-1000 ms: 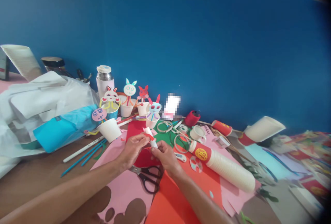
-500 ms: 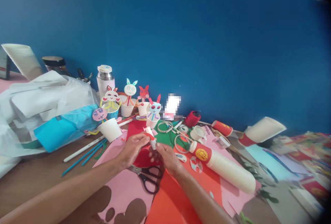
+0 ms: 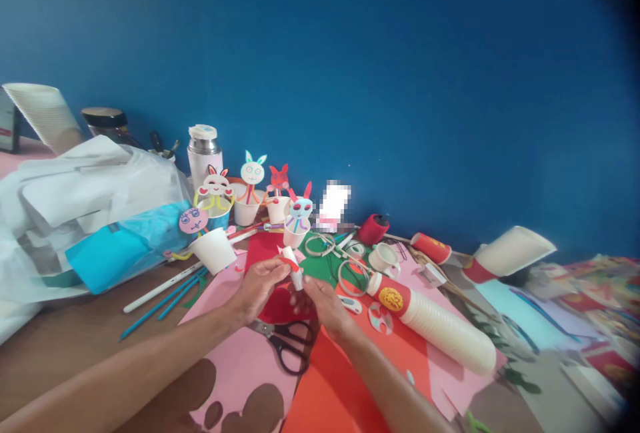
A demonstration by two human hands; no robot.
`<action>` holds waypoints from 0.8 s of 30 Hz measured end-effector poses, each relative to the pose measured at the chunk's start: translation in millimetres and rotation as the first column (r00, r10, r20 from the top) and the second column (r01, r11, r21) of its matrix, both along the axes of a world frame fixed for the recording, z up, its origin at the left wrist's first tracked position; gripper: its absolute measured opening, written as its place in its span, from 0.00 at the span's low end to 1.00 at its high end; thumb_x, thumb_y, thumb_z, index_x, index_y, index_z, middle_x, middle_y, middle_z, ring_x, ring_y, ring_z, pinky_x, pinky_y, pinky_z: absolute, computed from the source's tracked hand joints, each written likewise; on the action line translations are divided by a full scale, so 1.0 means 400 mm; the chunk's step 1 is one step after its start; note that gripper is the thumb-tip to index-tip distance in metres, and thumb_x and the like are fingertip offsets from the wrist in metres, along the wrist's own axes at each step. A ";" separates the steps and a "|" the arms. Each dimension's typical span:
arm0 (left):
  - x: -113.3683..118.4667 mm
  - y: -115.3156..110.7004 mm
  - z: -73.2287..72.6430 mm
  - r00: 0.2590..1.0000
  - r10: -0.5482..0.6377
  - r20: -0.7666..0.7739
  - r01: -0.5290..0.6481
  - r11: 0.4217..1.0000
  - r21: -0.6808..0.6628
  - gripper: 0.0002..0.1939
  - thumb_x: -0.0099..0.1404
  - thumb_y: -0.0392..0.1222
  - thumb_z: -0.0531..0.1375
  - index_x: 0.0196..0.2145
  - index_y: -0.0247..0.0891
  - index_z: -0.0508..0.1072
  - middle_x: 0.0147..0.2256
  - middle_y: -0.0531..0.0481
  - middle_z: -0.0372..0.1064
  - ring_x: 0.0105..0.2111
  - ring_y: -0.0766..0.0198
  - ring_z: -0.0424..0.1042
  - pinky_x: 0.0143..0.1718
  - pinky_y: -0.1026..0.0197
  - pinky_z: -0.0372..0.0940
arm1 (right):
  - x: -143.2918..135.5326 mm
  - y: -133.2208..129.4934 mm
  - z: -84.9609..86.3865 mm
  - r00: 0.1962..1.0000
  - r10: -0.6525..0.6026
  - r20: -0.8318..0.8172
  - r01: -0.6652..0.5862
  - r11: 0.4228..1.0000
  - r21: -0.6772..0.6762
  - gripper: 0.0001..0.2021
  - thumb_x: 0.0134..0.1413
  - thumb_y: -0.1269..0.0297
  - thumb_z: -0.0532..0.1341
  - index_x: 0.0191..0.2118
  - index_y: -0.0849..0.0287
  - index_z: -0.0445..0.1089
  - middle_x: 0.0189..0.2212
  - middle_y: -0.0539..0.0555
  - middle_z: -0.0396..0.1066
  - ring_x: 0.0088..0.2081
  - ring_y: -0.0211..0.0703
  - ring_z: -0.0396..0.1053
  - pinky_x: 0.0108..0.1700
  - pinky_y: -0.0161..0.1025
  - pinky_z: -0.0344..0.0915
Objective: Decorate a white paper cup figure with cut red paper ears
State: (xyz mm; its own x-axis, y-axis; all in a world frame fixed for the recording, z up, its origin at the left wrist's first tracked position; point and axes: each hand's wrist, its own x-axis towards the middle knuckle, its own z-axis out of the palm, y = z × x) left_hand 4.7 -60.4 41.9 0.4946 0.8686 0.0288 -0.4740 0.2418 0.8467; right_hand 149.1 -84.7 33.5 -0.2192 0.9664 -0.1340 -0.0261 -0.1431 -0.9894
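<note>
One blue wall (image 3: 400, 86) closes the far side, and a brown table (image 3: 65, 340) spreads before it. At left slumps a bulging plastic bag (image 3: 145, 180), perhaps set there to keep its bulk away from the hands. Nearer, pink paper (image 3: 235, 366) and orange paper (image 3: 327, 396) lie flat side by side, the pink one cut through with rounded holes. At right, a long stack of cups (image 3: 440, 330) rests on its side, probably so that it cannot topple.

Five paper figures (image 3: 253, 172) rise from cups farther off, the leftmost tilted; the cups seem to serve as stands.

Between the forearms, black-handled scissors (image 3: 269, 330) lie on the paper, presumably for easy reach.

In the middle, a white tube (image 3: 297, 280) is raised off the table. The left hand (image 3: 259, 286) closes thumb and fingertips on a red strip (image 3: 291, 263) across it, likely lightly to avoid creasing. The right hand (image 3: 326, 308) is half open at the tube's near end, fingers parted; whether it grips, I cannot tell.
</note>
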 end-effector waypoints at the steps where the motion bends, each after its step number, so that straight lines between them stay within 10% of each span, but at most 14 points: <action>1: -0.001 0.001 -0.001 1.000 -0.002 0.011 0.002 1.000 0.001 0.11 0.59 0.43 0.55 0.25 0.34 0.70 0.21 0.49 0.67 0.20 0.63 0.67 0.26 0.57 0.62 | 0.000 0.002 -0.004 1.000 -0.007 -0.004 0.007 1.000 -0.005 0.22 0.50 0.45 0.52 0.26 0.61 0.65 0.18 0.49 0.64 0.20 0.35 0.62 0.24 0.32 0.56; 8: -0.004 0.016 -0.024 0.988 0.156 -0.016 -0.156 0.988 -0.015 0.08 0.56 0.39 0.59 0.22 0.32 0.70 0.24 0.51 0.68 0.28 0.67 0.66 0.34 0.64 0.60 | -0.001 0.009 -0.030 0.983 -0.134 0.123 0.124 0.989 0.084 0.18 0.42 0.50 0.61 0.23 0.60 0.60 0.15 0.43 0.56 0.18 0.30 0.53 0.22 0.30 0.49; 18: -0.005 0.016 -0.015 1.000 0.017 0.024 -0.017 1.000 0.009 0.10 0.59 0.41 0.56 0.25 0.33 0.70 0.22 0.50 0.67 0.21 0.64 0.67 0.28 0.59 0.62 | 0.003 0.005 -0.004 1.000 0.007 -0.004 -0.007 1.000 -0.009 0.23 0.49 0.43 0.52 0.26 0.62 0.65 0.18 0.50 0.64 0.21 0.35 0.61 0.25 0.33 0.55; 24: -0.006 0.023 -0.025 0.992 0.124 -0.011 -0.124 0.992 0.012 0.08 0.57 0.39 0.58 0.23 0.33 0.71 0.24 0.52 0.68 0.27 0.67 0.66 0.33 0.63 0.61 | -0.001 0.010 -0.013 0.989 -0.084 0.122 0.079 0.996 0.045 0.18 0.45 0.48 0.58 0.22 0.60 0.60 0.16 0.44 0.58 0.19 0.31 0.54 0.23 0.31 0.51</action>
